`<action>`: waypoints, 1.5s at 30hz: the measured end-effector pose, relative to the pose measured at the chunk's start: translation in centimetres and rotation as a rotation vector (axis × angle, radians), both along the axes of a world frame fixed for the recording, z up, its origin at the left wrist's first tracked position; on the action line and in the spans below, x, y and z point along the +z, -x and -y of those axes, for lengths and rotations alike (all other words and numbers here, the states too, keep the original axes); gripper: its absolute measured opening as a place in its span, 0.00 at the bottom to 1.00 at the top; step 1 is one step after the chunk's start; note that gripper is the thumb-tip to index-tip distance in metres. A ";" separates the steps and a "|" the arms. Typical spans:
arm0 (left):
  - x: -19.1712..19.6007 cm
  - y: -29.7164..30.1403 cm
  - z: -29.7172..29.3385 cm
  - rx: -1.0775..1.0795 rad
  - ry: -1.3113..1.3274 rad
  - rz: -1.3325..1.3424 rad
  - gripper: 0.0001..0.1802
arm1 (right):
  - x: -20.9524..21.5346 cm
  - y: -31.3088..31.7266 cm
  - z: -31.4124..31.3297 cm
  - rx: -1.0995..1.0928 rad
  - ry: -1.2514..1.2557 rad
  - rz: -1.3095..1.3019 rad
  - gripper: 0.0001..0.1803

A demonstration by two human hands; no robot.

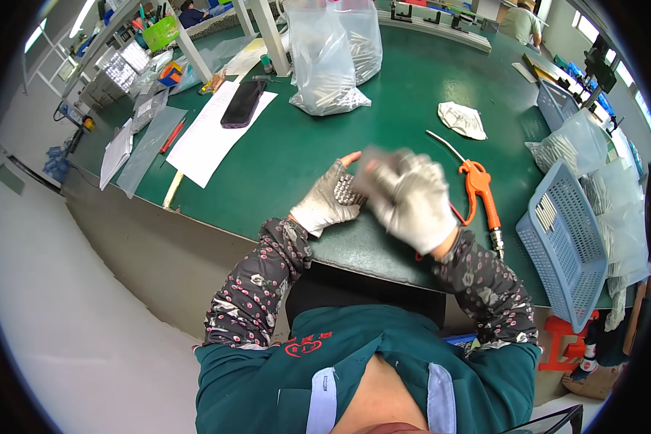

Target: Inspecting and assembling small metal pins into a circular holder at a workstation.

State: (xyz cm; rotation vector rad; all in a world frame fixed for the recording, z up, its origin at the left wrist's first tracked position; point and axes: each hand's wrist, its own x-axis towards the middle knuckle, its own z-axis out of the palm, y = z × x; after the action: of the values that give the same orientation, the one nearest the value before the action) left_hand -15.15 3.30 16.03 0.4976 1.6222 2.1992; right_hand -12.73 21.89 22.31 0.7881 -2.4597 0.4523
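Note:
Both hands wear light knitted gloves and meet over the green table [282,155] near its front edge. My left hand [328,201] cups a bundle of small silvery metal pins [347,192], ends up. My right hand [412,199] is blurred with motion and lies over the bundle's right side, with a flat grey piece [372,160] at its fingertips. Whether the right hand grips anything I cannot tell.
An orange air blow gun [481,192] lies right of my hands. Blue plastic baskets [564,249] and clear bags of metal parts [329,54] stand at the right and far middle. A dark phone [243,103] rests on white papers. A white rag [461,119] lies beyond. Another person sits far right.

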 end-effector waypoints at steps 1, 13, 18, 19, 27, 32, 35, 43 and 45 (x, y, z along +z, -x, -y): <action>0.4 0.0 0.5 0.016 0.273 0.063 0.52 | 0.0 1.2 -0.8 -0.097 -0.009 -0.086 0.19; 0.1 0.4 0.2 0.182 0.448 -0.560 0.50 | -0.1 -0.6 -0.2 0.088 0.002 -0.019 0.21; -0.3 0.3 0.7 0.030 0.257 -0.067 0.53 | 0.9 0.4 -0.6 -0.076 0.013 -0.058 0.17; 0.0 0.2 0.4 0.131 0.406 -0.355 0.51 | 0.3 -0.5 0.0 0.063 -0.004 -0.055 0.17; 1.1 -0.6 0.3 0.048 0.236 -0.112 0.48 | 0.3 0.8 -1.6 -0.182 -0.004 -0.044 0.22; 0.9 -0.3 -0.3 0.127 0.338 -0.437 0.49 | -0.1 -1.1 0.2 0.031 -0.025 0.006 0.21; 0.7 -0.2 0.5 -0.002 0.261 -0.030 0.50 | 0.2 0.7 -0.7 -0.127 -0.035 -0.105 0.16; -0.5 0.3 0.6 -0.004 0.268 -0.130 0.54 | 0.6 1.2 -0.5 -0.141 0.005 -0.100 0.16; -0.8 0.5 0.8 0.015 0.262 -0.192 0.53 | 0.9 1.8 -0.7 -0.203 0.018 -0.182 0.15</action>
State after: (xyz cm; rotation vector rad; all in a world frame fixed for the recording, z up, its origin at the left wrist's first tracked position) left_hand -15.65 2.54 15.23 0.6360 1.9841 1.9581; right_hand -14.58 22.61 23.20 0.5390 -2.3317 0.3118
